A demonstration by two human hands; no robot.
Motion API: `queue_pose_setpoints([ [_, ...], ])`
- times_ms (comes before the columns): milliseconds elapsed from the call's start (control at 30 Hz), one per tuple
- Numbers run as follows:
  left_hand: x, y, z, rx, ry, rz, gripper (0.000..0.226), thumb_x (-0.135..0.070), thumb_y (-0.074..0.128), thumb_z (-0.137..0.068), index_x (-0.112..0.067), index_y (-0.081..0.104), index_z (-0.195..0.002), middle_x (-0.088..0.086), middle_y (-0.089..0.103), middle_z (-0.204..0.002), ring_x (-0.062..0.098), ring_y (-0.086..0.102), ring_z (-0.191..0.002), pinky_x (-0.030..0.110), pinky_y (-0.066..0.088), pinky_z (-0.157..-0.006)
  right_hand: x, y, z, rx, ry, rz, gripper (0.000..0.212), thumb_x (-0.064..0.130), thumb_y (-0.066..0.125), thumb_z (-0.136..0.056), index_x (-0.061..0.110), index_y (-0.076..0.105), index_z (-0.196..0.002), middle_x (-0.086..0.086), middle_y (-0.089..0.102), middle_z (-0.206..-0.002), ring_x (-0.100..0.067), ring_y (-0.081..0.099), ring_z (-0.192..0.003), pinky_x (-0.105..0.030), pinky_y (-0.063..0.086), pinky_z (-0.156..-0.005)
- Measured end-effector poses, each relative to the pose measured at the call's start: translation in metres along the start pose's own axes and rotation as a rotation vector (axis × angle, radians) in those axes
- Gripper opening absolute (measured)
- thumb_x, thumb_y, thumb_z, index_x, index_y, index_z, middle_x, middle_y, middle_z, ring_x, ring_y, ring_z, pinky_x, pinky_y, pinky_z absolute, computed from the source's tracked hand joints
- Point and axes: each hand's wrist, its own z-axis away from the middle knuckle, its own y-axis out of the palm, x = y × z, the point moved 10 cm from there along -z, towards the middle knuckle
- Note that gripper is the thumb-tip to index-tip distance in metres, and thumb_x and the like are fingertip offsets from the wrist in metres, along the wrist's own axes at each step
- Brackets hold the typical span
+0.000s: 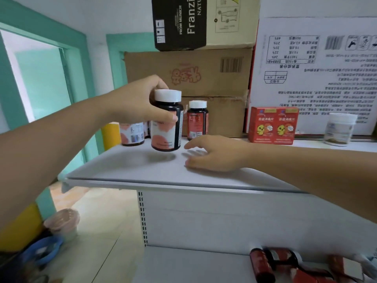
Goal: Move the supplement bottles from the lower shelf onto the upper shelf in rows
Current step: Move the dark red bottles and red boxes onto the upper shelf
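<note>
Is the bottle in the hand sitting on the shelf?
No, the left hand holds the bottle up in the air, with a clear gap between its bottom and the upper shelf.

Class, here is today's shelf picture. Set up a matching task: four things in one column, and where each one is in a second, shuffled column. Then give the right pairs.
Things
1. held bottle
2. red boxes
3. white jar
4. lying bottles

Places
A. on their sides on the lower shelf
B. gripped by the left hand, just over the upper shelf
C. standing at the far right of the upper shelf
D. side by side on the upper shelf, in front of the white carton

Pairs: 1-B, 2-D, 3-C, 4-A
</note>
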Motion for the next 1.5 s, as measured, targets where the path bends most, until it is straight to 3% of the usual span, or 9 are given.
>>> queue_pose_setpoints([
  [267, 0.037, -0.006, -0.018, -0.082, 0.0, -0.258, 0.058, -0.054, 0.075, -0.073, -0.028, 0.045, -0.114, -0.003, 0.059, -0.108, 0.019, 0.055, -0.095, 0.035, 0.044, -0.072, 0.009, 0.017, -0.019, 0.037, -0.044, -0.032, 0.056, 0.049, 0.041, -0.099, 0.018, 0.042, -0.146, 0.002, 0.04, -0.153, -0.016, 0.035, -0.14, -0.025, 0.025, -0.111],
  [400, 0.048, 0.003, -0.03, -0.144, 0.068, -0.485, 0.06, -0.063, 0.07, -0.072, -0.03, 0.051, -0.119, 0.0, 0.056, -0.119, 0.023, 0.041, -0.115, 0.038, 0.027, -0.085, 0.007, 0.021, -0.021, 0.054, -0.047, -0.058, 0.057, 0.05, 0.04, -0.099, 0.022, 0.038, -0.149, 0.004, 0.035, -0.156, -0.012, 0.031, -0.141, -0.024, 0.022, -0.111],
  [600, 0.066, 0.001, -0.04, -0.192, 0.031, -0.615, 0.073, -0.071, 0.06, -0.075, -0.035, 0.048, -0.137, -0.006, 0.04, -0.145, 0.023, 0.026, -0.134, 0.043, 0.022, -0.102, 0.003, 0.022, -0.023, 0.046, -0.05, -0.067, 0.059, 0.052, 0.041, -0.098, 0.023, 0.037, -0.15, 0.006, 0.033, -0.157, -0.011, 0.03, -0.142, -0.025, 0.021, -0.112],
  [900, 0.077, 0.011, -0.04, -0.136, -0.007, -0.537, 0.076, -0.068, 0.059, -0.078, -0.033, 0.038, -0.142, 0.0, 0.049, -0.142, 0.026, 0.033, -0.134, 0.045, 0.027, -0.099, 0.003, 0.022, -0.024, 0.055, -0.044, -0.054, 0.06, 0.053, 0.04, -0.098, 0.026, 0.035, -0.151, 0.007, 0.031, -0.158, -0.01, 0.029, -0.143, -0.029, 0.021, -0.117],
  [1033, 0.066, 0.009, -0.028, -0.171, 0.053, -0.628, 0.088, -0.065, 0.059, -0.081, -0.02, 0.026, -0.149, 0.008, 0.038, -0.151, 0.027, 0.028, -0.141, 0.049, 0.024, -0.109, 0.007, 0.021, -0.017, 0.1, -0.023, 0.0, 0.06, 0.053, 0.035, -0.1, 0.022, 0.034, -0.151, 0.004, 0.031, -0.158, -0.013, 0.027, -0.144, -0.029, 0.018, -0.117],
  [1167, 0.036, -0.005, 0.009, -0.281, 0.216, -0.586, 0.068, -0.054, 0.063, -0.084, -0.018, 0.043, -0.137, 0.006, 0.049, -0.137, 0.028, 0.046, -0.123, 0.044, 0.039, -0.098, 0.002, 0.003, 0.006, 0.082, 0.038, 0.068, 0.056, 0.055, 0.039, -0.098, 0.024, 0.043, -0.145, 0.006, 0.043, -0.15, -0.015, 0.04, -0.135, -0.029, 0.03, -0.11],
  [1300, 0.033, 0.021, 0.038, 0.074, 0.185, -0.405, 0.036, -0.049, 0.06, -0.087, -0.03, 0.056, -0.117, -0.015, 0.057, -0.106, 0.006, 0.059, -0.092, 0.021, 0.043, -0.072, -0.006, -0.015, 0.05, 0.01, 0.122, 0.024, 0.049, 0.054, 0.044, -0.096, 0.035, 0.046, -0.141, 0.016, 0.045, -0.145, -0.007, 0.044, -0.13, -0.023, 0.034, -0.101],
  [1367, 0.015, 0.033, 0.051, 0.194, 0.219, -0.367, 0.027, -0.048, 0.059, -0.087, -0.035, 0.057, -0.111, -0.019, 0.06, -0.102, -0.003, 0.058, -0.091, 0.019, 0.043, -0.073, -0.009, -0.023, 0.081, -0.035, 0.174, -0.014, 0.044, 0.051, 0.048, -0.095, 0.037, 0.05, -0.137, 0.019, 0.048, -0.139, -0.003, 0.047, -0.123, -0.022, 0.036, -0.098],
  [1500, -0.031, 0.045, 0.074, 0.264, 0.326, -0.322, 0.024, -0.048, 0.059, -0.086, -0.039, 0.058, -0.108, -0.022, 0.062, -0.094, -0.001, 0.059, -0.086, 0.026, 0.048, -0.076, -0.019, -0.038, 0.147, -0.13, 0.298, 0.013, 0.035, 0.047, 0.053, -0.093, 0.04, 0.057, -0.126, 0.018, 0.055, -0.126, -0.005, 0.052, -0.117, -0.03, 0.044, -0.1],
])
